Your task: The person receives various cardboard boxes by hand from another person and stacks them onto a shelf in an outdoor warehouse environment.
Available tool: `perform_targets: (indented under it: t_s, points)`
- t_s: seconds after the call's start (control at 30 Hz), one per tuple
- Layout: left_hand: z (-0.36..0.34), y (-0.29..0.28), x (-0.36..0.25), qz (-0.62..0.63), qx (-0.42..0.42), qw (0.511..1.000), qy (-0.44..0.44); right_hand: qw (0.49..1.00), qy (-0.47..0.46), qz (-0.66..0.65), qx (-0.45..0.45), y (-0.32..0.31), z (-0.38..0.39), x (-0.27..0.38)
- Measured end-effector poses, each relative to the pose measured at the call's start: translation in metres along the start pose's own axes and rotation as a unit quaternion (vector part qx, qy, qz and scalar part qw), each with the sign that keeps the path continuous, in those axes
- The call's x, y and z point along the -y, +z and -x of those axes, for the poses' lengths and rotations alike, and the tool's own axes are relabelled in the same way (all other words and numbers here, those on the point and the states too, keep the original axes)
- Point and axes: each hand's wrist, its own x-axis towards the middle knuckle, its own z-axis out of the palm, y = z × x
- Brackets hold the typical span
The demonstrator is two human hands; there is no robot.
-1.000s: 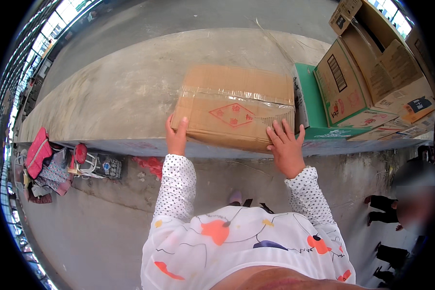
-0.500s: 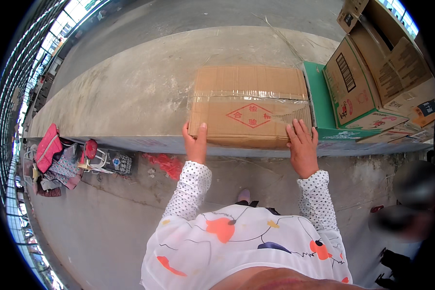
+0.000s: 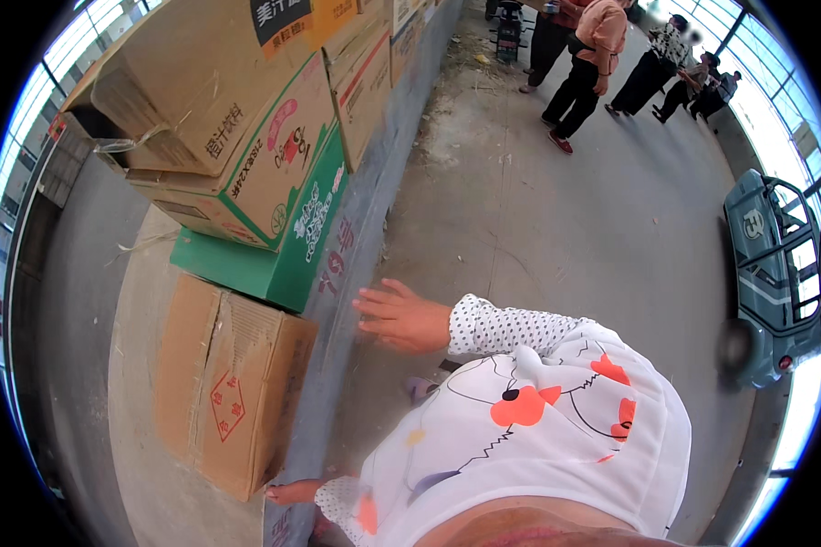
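A taped brown cardboard box (image 3: 260,356) with a red diamond mark on top lies on a concrete ledge, at the left of the view. At its near lower corner my left hand (image 3: 292,492) reaches toward it, fingers stretched out and partly out of clear sight; I cannot tell whether they touch the box. My right hand (image 3: 397,316) is off the box, held in the air beside the ledge with spread fingers and nothing in it. Against the box's far end stands a green box (image 3: 287,264).
On the green box rest a printed carton (image 3: 274,196) and an open-flapped carton (image 3: 169,100). More cartons (image 3: 360,91) line the concrete ledge (image 3: 330,351). Several people (image 3: 597,55) stand in the distance near a motor scooter (image 3: 508,36). A grey-green vehicle (image 3: 762,264) is at the right.
My view has swung to the right, bringing in the people and vehicle. My right hand has come off the box; my left hand stays near its edge.
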Motion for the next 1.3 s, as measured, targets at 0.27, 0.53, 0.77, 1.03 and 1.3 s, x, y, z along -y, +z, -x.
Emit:
perform_targets:
  t_s: [0.27,0.53,0.77,1.03,1.3]
  points:
    - [0.13,0.074,0.123,-0.18,0.414,0.805,-0.386,0.949,0.294,-0.009,-0.116,-0.015,0.159,-0.053]
    - [0.213,0.187,0.1,-0.066,0.616,0.745,-0.246,0.956,0.268,0.014,-0.119,-0.041,0.217,-0.121]
    - [0.281,0.257,0.013,-0.119,0.734,0.668,-0.043,0.914,0.378,-0.03,-0.147,-0.072,0.292,-0.163]
    - [0.43,0.234,-0.336,0.143,0.784,0.593,0.116,0.874,0.473,0.0,-0.11,-0.058,0.351,-0.149]
    - [0.437,0.142,-0.504,0.523,0.685,0.249,0.442,0.851,0.504,0.018,-0.149,-0.041,0.36,-0.103]
